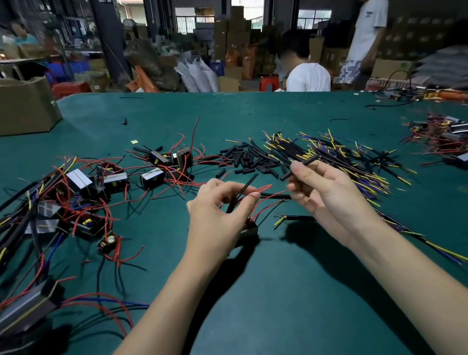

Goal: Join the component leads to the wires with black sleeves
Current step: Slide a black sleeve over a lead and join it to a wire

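My left hand (220, 208) pinches the red leads (260, 189) of a small black component (248, 228) that sits under the hand on the green table (269, 290). A thin black sleeve rises between its fingers. My right hand (316, 191) pinches two short black sleeves (308, 161) between thumb and fingers, just right of the leads. A black cable with a yellow core (292, 217) lies below the right hand. Loose black sleeves (249, 158) lie in a heap beyond both hands.
Black wires with yellow and blue ends (338, 156) are piled at the right. Components with red leads (151, 175) lie at the centre left, finished ones (28, 230) at the far left. A cardboard box (6, 107) stands back left. People stand beyond the far edge.
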{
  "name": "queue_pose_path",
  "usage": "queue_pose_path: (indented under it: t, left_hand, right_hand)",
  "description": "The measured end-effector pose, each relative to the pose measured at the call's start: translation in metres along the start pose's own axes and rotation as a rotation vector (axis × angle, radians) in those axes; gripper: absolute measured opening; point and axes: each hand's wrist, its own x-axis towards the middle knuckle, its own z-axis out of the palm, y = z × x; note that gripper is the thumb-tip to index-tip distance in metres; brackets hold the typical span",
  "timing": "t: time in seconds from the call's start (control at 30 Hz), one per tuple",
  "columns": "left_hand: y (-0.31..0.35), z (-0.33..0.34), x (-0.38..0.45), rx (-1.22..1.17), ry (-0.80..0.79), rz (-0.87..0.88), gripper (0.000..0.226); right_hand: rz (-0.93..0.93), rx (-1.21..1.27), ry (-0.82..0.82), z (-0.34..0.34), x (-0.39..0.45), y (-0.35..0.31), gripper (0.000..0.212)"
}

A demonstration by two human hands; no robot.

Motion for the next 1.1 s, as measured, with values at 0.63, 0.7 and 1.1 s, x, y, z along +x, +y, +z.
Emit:
queue_pose_path:
  t: [0.63, 0.7, 1.1]
  left_hand:
    - [-0.008, 0.002, 0.002, -0.049, 0.047, 0.07, 0.007]
    - [-0.007, 0.002, 0.002, -0.045, 0.042, 0.071, 0.006]
    - [-0.007, -0.003, 0.001, -0.098, 0.022, 0.004, 0.018]
  right_hand:
    - [-0.071, -0.294, -0.101, 0.005, -0.002, 0.016, 0.003]
    - [-0.089, -0.285, -0.062, 0.004, -0.001, 0.017, 0.005]
    - [-0.051, -0.191, 0.071, 0.006, 0.003, 0.009, 0.039]
